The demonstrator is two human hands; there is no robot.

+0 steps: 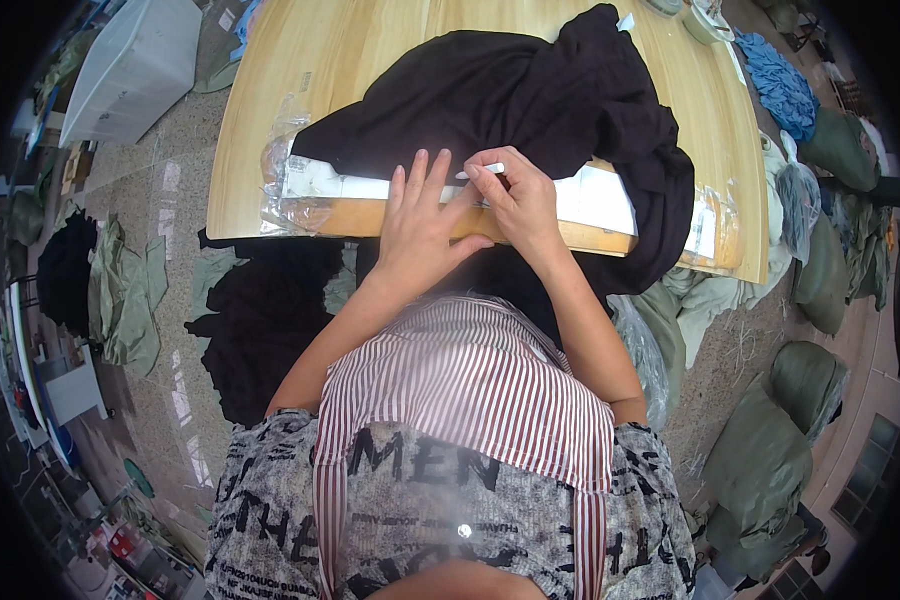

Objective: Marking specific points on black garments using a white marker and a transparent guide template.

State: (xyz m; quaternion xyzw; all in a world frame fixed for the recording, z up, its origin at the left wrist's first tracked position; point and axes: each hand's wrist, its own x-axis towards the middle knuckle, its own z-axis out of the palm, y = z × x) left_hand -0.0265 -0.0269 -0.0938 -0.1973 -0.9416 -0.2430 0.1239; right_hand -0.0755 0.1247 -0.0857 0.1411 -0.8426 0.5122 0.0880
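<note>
A large black cloth (450,100) lies bunched over the wooden table (290,60), and its right end hangs over the near edge. Along that edge runs a white paper-like strip (595,203) above a tan board or package edge (340,217). My left hand (420,225) lies flat with fingers spread, its fingertips at the cloth's near edge and over the strip. Beside it, my right hand (522,200) pinches a short white stick (490,169), perhaps chalk or a pen; the exact kind cannot be made out. The stick points left, close to the left fingers.
Clear plastic film (282,165) covers the table's left corner. Dark fabric (265,330) hangs or lies below the near edge at left. A white bin (135,75) stands far left. Blue cloth (778,85) and stuffed green sacks (765,460) sit at right.
</note>
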